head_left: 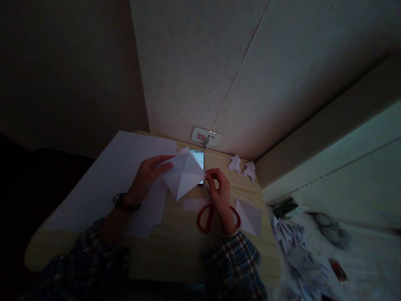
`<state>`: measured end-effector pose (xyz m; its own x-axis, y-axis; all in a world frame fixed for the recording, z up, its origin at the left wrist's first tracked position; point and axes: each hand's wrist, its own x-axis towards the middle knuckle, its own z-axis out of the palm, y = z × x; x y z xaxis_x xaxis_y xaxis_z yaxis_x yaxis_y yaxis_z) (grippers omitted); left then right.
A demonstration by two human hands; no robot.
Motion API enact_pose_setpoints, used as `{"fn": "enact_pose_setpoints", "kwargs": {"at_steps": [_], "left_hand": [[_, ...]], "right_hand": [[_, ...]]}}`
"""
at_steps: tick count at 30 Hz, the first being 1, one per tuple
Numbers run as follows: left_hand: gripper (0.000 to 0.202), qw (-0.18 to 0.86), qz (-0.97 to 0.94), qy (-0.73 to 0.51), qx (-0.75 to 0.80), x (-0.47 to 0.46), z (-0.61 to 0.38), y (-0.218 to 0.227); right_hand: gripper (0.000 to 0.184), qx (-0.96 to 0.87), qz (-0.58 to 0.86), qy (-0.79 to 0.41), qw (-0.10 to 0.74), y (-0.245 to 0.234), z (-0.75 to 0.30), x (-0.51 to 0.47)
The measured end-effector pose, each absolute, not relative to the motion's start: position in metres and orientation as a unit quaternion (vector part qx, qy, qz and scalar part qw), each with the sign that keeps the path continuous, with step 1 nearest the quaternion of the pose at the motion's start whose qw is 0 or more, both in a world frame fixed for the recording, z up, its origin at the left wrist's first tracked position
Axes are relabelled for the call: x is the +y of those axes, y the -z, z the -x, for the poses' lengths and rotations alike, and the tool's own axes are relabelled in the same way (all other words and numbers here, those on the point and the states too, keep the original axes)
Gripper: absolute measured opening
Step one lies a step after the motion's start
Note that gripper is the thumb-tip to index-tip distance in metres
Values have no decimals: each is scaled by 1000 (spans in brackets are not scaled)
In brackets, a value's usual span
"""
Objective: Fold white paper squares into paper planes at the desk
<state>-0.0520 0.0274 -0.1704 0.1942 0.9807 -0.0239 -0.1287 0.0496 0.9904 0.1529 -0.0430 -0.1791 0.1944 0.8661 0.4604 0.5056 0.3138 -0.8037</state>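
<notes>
A creased square of white paper (184, 173) is held up above the table between my two hands. My left hand (153, 173) grips its left corner, thumb on top and fingers behind. The right corner is pinched between the thumb and finger of my right hand (219, 188). Fold lines cross at the middle of the sheet. Partly hidden behind the paper lies a phone (201, 161) with its screen lit. Red-handled scissors (205, 219) rest under my right wrist, their blades mostly hidden.
Large white sheets (109, 184) cover the left of the wooden table (175, 251). Two folded paper figures (234, 164) stand at the back right. Another creased paper (250, 217) and a paper strip (196, 205) lie nearby. A wall socket (206, 136) holds a plug. Folded papers (300, 259) are heaped at right.
</notes>
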Motion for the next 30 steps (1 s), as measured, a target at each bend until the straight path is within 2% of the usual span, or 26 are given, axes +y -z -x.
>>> {"fn": "enact_pose_setpoints", "kwargs": {"at_steps": [11, 19, 25, 30], "left_hand": [[34, 560, -500, -493, 439, 27, 51, 170], [32, 512, -526, -495, 464, 27, 52, 168], [25, 495, -549, -500, 451, 28, 52, 168], [29, 485, -546, -497, 469, 29, 50, 168]], "right_hand": [[9, -560, 566, -274, 539, 181, -152, -40], [8, -499, 530, -347, 592, 184, -153, -37], [8, -489, 515, -352, 610, 183, -154, -37], [7, -487, 526, -337, 610, 185, -151, -37]]}}
